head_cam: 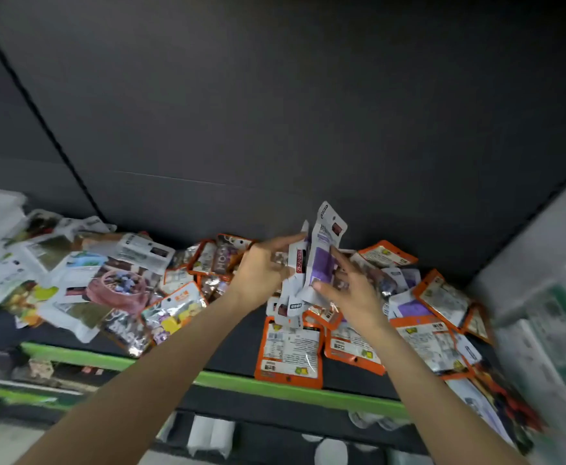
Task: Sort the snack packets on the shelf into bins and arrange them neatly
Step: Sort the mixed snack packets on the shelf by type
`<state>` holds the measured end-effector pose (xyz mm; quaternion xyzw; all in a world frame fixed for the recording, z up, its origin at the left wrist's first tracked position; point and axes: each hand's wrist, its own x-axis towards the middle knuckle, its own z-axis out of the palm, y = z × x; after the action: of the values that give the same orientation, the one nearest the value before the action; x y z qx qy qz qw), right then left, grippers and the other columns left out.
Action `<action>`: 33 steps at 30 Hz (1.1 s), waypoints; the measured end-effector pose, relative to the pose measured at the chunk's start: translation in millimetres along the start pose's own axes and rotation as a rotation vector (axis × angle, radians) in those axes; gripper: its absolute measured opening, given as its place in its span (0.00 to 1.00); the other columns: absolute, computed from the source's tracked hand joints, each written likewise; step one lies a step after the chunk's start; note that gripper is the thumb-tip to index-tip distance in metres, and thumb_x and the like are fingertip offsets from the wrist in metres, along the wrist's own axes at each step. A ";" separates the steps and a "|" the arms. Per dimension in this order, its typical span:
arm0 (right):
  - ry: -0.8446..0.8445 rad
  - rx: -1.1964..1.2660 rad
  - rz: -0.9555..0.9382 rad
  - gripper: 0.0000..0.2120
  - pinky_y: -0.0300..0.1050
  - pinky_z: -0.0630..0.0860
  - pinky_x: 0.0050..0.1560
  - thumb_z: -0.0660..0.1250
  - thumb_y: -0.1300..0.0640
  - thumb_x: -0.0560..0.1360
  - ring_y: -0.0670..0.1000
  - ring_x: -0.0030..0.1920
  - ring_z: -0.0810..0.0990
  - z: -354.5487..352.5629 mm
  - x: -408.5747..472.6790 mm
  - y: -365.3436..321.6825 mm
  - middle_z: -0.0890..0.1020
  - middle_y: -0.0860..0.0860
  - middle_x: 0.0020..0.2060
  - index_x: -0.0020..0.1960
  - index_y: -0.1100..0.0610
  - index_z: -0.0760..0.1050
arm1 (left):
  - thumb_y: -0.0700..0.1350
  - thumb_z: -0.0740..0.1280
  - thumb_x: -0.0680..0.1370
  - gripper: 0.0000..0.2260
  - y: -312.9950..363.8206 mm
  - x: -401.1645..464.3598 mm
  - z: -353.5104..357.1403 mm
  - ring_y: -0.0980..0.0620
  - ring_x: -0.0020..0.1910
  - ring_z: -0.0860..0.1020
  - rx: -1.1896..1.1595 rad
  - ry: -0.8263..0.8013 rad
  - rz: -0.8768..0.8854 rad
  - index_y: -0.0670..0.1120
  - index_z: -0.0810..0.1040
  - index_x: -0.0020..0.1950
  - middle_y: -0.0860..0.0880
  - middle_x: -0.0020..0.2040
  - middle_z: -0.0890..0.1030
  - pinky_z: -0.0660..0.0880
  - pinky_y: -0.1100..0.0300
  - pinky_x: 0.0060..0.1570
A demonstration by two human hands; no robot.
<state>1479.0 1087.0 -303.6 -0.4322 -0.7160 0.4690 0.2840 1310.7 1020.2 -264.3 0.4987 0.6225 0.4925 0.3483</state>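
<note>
Hands gathering white-and-purple snack packets above a cluttered shelf.

Both bare arms reach forward and up over the green-edged shelf (285,389). The left hand (264,267) grips a bunch of packets (312,263) from the side, index finger stretched along them, likely to keep the same kind together before binning. The right hand (348,283) steadies the bunch from the front, fingers spread wide and mostly straight against the purple face. The bunch stands nearly upright, raised above the pile. Orange-edged packets (290,350) lie loose beneath and to the right; mixed packets (117,286) sprawl to the left. No bin is clearly visible.
</note>
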 end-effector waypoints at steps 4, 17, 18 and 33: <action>-0.106 0.018 -0.072 0.35 0.41 0.72 0.62 0.72 0.57 0.72 0.44 0.60 0.75 72.5 12.4 -49.1 0.74 0.39 0.58 0.74 0.46 0.60 | 0.28 0.67 0.72 0.32 -5.8 -18.5 -76.2 0.63 0.50 0.79 0.071 0.106 0.063 0.59 0.70 0.67 0.57 0.52 0.80 0.77 0.66 0.42; -0.270 -0.233 -0.124 0.35 0.42 0.64 0.67 0.69 0.51 0.75 0.53 0.69 0.68 357.2 72.8 -149.9 0.68 0.54 0.70 0.76 0.48 0.55 | 0.25 0.64 0.72 0.30 -113.6 -46.8 -348.8 0.55 0.39 0.76 0.070 0.324 -0.173 0.56 0.71 0.63 0.52 0.39 0.76 0.77 0.58 0.38; -0.260 -0.267 -0.130 0.35 0.42 0.62 0.67 0.68 0.51 0.75 0.54 0.70 0.66 375.0 75.5 -152.9 0.66 0.54 0.71 0.76 0.48 0.55 | 0.25 0.64 0.72 0.30 -122.3 -44.5 -364.1 0.54 0.40 0.77 0.079 0.333 -0.185 0.55 0.72 0.65 0.50 0.41 0.79 0.76 0.58 0.39; -0.254 -0.760 -0.073 0.31 0.53 0.62 0.71 0.61 0.46 0.79 0.56 0.73 0.60 455.9 105.1 -164.0 0.55 0.49 0.77 0.77 0.49 0.52 | 0.54 0.65 0.77 0.31 -162.3 -36.4 -413.6 0.43 0.75 0.54 1.167 -0.008 -0.147 0.53 0.55 0.76 0.45 0.78 0.52 0.58 0.49 0.71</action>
<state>1002.1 955.2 -334.9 -0.4191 -0.8828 0.2102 0.0296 892.6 872.4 -309.6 0.5653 0.8223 0.0409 0.0517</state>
